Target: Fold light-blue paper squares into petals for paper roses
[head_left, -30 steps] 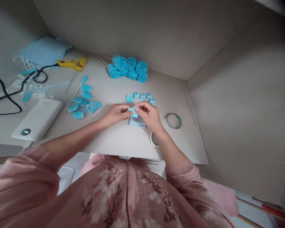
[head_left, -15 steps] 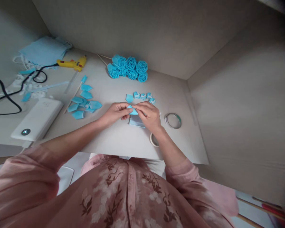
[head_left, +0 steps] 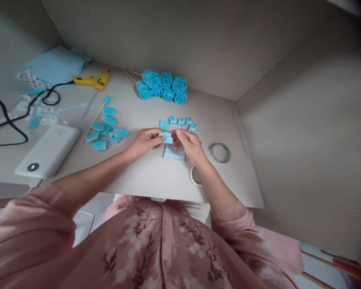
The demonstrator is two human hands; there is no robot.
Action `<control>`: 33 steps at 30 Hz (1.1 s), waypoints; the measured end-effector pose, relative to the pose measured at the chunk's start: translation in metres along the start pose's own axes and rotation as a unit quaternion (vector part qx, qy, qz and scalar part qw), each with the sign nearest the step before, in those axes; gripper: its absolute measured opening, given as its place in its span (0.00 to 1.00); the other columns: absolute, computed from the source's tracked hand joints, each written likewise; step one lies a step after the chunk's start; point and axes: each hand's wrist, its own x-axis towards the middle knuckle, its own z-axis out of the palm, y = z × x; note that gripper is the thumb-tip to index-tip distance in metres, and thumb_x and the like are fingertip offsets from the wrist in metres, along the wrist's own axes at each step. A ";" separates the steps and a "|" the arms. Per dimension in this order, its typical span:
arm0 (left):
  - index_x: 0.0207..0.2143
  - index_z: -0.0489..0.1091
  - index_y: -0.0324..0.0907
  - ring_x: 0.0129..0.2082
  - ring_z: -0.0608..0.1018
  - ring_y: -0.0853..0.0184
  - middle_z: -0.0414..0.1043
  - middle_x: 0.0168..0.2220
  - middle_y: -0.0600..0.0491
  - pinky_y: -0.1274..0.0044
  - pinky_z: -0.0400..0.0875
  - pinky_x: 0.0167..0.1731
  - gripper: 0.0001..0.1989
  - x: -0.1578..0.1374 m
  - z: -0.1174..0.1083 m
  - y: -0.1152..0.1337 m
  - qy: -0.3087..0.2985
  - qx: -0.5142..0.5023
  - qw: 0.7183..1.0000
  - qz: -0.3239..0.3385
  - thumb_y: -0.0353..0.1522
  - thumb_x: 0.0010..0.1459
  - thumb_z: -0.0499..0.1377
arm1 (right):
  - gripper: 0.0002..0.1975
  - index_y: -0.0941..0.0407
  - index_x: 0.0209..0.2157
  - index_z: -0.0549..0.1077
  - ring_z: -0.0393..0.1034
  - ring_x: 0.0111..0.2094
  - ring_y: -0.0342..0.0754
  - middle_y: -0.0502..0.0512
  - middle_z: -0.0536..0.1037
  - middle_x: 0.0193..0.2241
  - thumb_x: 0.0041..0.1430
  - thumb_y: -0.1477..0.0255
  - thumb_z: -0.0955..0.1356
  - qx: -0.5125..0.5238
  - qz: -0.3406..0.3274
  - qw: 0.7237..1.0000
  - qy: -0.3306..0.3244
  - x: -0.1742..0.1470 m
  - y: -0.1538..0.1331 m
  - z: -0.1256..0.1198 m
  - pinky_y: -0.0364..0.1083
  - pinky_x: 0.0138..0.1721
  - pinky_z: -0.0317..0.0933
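Note:
Between the thumb and fingers of my left hand (head_left: 147,141) is a small light-blue fabric piece (head_left: 167,138), held above the table. Just to its right is my right hand (head_left: 191,144), fingers loosely bent and apart, with nothing visible in them. Beneath my hands lies a pale blue folded sheet (head_left: 174,154), partly covered by them. A flat blue petal-shaped piece (head_left: 164,124) rests beyond my fingers, beside a row of several small folded blue pieces (head_left: 181,121).
Blue fabric roses (head_left: 165,86) lie at the back. At left are cut petals (head_left: 110,120), a yellow glue gun (head_left: 92,80), a white power bank (head_left: 48,150), a black cable (head_left: 7,116) and blue masks (head_left: 57,64). Tape rolls (head_left: 219,153) sit at right. Panels enclose the table.
My right hand has drawn off the blue piece, slightly to the right. The piece now shows flatter in my left hand, and more of the folded sheet below is visible.

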 end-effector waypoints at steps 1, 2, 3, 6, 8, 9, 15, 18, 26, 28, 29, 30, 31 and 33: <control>0.25 0.68 0.39 0.19 0.66 0.75 0.67 0.20 0.57 0.82 0.62 0.21 0.17 0.000 0.000 -0.001 0.001 0.005 1.000 0.004 0.43 0.51 0.64 | 0.25 0.55 0.35 0.76 0.72 0.31 0.46 0.53 0.76 0.30 0.59 0.46 0.65 0.014 0.014 1.000 -0.008 0.001 0.000 0.000 0.44 0.26 0.67; 0.25 0.68 0.39 0.19 0.66 0.75 0.67 0.20 0.57 0.82 0.62 0.21 0.16 0.001 0.000 -0.001 0.003 0.009 1.000 0.007 0.43 0.51 0.64 | 0.26 0.55 0.33 0.75 0.71 0.31 0.46 0.53 0.75 0.29 0.58 0.45 0.65 0.022 0.019 0.999 -0.014 0.001 0.000 0.000 0.43 0.25 0.66; 0.25 0.68 0.40 0.19 0.66 0.75 0.67 0.20 0.57 0.82 0.62 0.21 0.16 0.001 0.000 -0.002 0.005 0.015 1.000 0.009 0.43 0.52 0.64 | 0.25 0.55 0.32 0.74 0.70 0.30 0.45 0.52 0.74 0.28 0.58 0.45 0.65 0.026 0.019 0.999 -0.018 0.001 0.000 0.000 0.43 0.26 0.66; 0.24 0.67 0.40 0.19 0.65 0.75 0.66 0.20 0.57 0.82 0.61 0.22 0.16 0.001 0.000 -0.001 0.009 0.040 0.999 0.017 0.43 0.53 0.62 | 0.21 0.54 0.31 0.73 0.66 0.28 0.42 0.49 0.70 0.26 0.58 0.49 0.68 0.015 0.012 0.999 -0.028 0.000 -0.003 0.001 0.42 0.27 0.65; 0.23 0.67 0.40 0.20 0.65 0.75 0.65 0.19 0.58 0.81 0.59 0.22 0.16 0.000 0.001 0.000 0.011 0.068 0.997 0.030 0.42 0.53 0.61 | 0.19 0.54 0.31 0.72 0.62 0.26 0.41 0.47 0.68 0.24 0.56 0.51 0.70 -0.001 0.016 0.999 -0.029 -0.001 -0.003 0.002 0.41 0.26 0.62; 0.22 0.67 0.40 0.20 0.64 0.75 0.64 0.19 0.58 0.81 0.58 0.22 0.16 0.000 0.001 0.001 0.012 0.083 0.996 0.037 0.42 0.54 0.61 | 0.19 0.54 0.30 0.71 0.61 0.25 0.40 0.46 0.67 0.23 0.55 0.52 0.71 -0.010 0.017 1.000 -0.024 -0.001 -0.003 0.003 0.41 0.25 0.60; 0.22 0.67 0.40 0.20 0.64 0.74 0.64 0.18 0.58 0.81 0.58 0.22 0.15 0.000 0.002 0.000 0.007 0.112 0.993 0.042 0.41 0.54 0.60 | 0.15 0.54 0.29 0.71 0.62 0.23 0.41 0.45 0.66 0.20 0.54 0.56 0.70 -0.032 0.019 0.999 -0.014 0.001 -0.004 0.003 0.42 0.25 0.59; 0.22 0.67 0.40 0.21 0.66 0.74 0.65 0.19 0.57 0.81 0.60 0.23 0.15 0.000 0.001 -0.002 0.010 0.099 0.994 0.037 0.41 0.54 0.61 | 0.15 0.54 0.29 0.72 0.63 0.24 0.42 0.46 0.68 0.22 0.55 0.56 0.70 -0.012 0.023 0.999 -0.024 0.000 -0.006 0.001 0.43 0.27 0.62; 0.22 0.67 0.40 0.19 0.65 0.75 0.64 0.19 0.58 0.81 0.60 0.21 0.17 -0.001 0.003 0.000 0.001 0.075 0.997 0.031 0.43 0.55 0.61 | 0.20 0.54 0.28 0.71 0.61 0.23 0.41 0.46 0.68 0.22 0.52 0.51 0.71 -0.007 0.021 1.000 -0.015 0.000 -0.007 0.002 0.42 0.26 0.60; 0.22 0.66 0.40 0.19 0.66 0.75 0.65 0.19 0.57 0.81 0.60 0.21 0.18 -0.002 0.003 0.001 -0.011 0.059 0.998 0.020 0.44 0.56 0.61 | 0.20 0.54 0.28 0.71 0.60 0.23 0.40 0.45 0.66 0.21 0.51 0.50 0.71 -0.021 0.017 1.000 -0.004 0.000 -0.006 0.002 0.42 0.25 0.58; 0.22 0.67 0.40 0.19 0.66 0.75 0.66 0.19 0.57 0.81 0.61 0.21 0.19 -0.002 0.003 0.002 -0.016 0.049 0.999 0.016 0.45 0.57 0.60 | 0.20 0.54 0.28 0.71 0.60 0.22 0.40 0.45 0.66 0.21 0.51 0.50 0.71 -0.026 0.014 1.000 -0.001 0.001 -0.006 0.002 0.42 0.25 0.57; 0.23 0.67 0.40 0.20 0.67 0.75 0.67 0.20 0.56 0.81 0.61 0.22 0.19 -0.002 0.003 0.002 -0.018 0.040 0.999 0.012 0.45 0.58 0.59 | 0.20 0.54 0.28 0.71 0.60 0.22 0.40 0.45 0.66 0.20 0.52 0.50 0.71 -0.031 0.011 0.999 0.000 0.001 -0.005 0.002 0.42 0.25 0.57; 0.24 0.67 0.39 0.20 0.68 0.74 0.68 0.20 0.56 0.81 0.62 0.22 0.19 -0.002 0.002 0.003 -0.017 0.031 0.999 0.009 0.45 0.59 0.58 | 0.20 0.54 0.28 0.71 0.60 0.22 0.40 0.45 0.66 0.20 0.53 0.50 0.70 -0.036 0.008 0.999 0.001 0.001 -0.005 0.001 0.42 0.25 0.56; 0.27 0.68 0.39 0.20 0.68 0.74 0.69 0.21 0.56 0.81 0.62 0.22 0.18 -0.002 0.002 0.003 -0.010 0.013 1.000 0.003 0.45 0.59 0.59 | 0.20 0.54 0.28 0.70 0.60 0.22 0.41 0.45 0.66 0.20 0.53 0.51 0.70 -0.045 0.006 0.999 0.001 0.000 -0.004 0.001 0.42 0.25 0.55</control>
